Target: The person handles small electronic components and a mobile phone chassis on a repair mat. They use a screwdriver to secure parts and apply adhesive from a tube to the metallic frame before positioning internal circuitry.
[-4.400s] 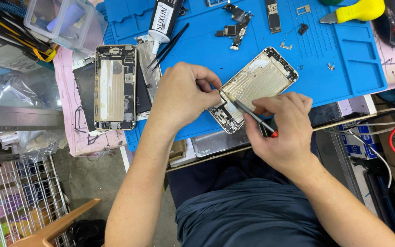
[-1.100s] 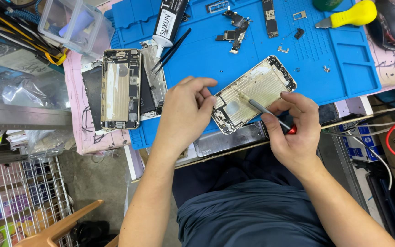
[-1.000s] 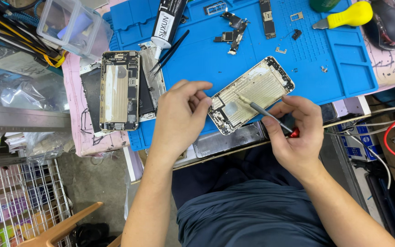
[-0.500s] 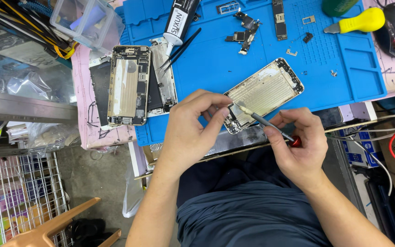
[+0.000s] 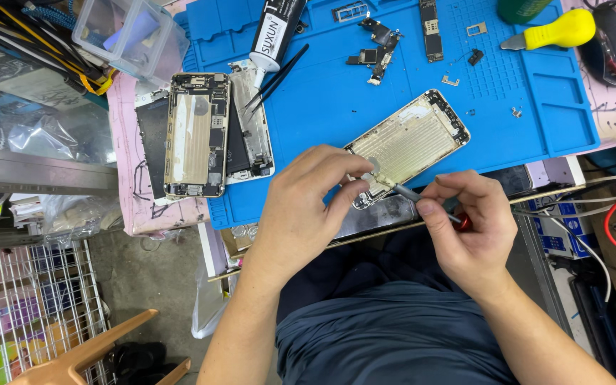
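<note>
Phone shell [image 5: 411,146] at the near edge of the blue mat [image 5: 336,107]. Left hand [image 5: 308,207] has closed in, pinching its near corner; right hand [image 5: 468,228] pinches a screwdriver [image 5: 422,198], tip now on the shell.

Phone housing [image 5: 411,142] lies on mat [image 5: 336,100], apparently right of opened phone [image 5: 195,135].

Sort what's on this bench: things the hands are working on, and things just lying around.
In hand:
left hand steadying the open phone shell
right hand holding the screwdriver

Lying about:
second opened phone
glue tube
yellow-handled tool
loose small parts
clear plastic box
</note>
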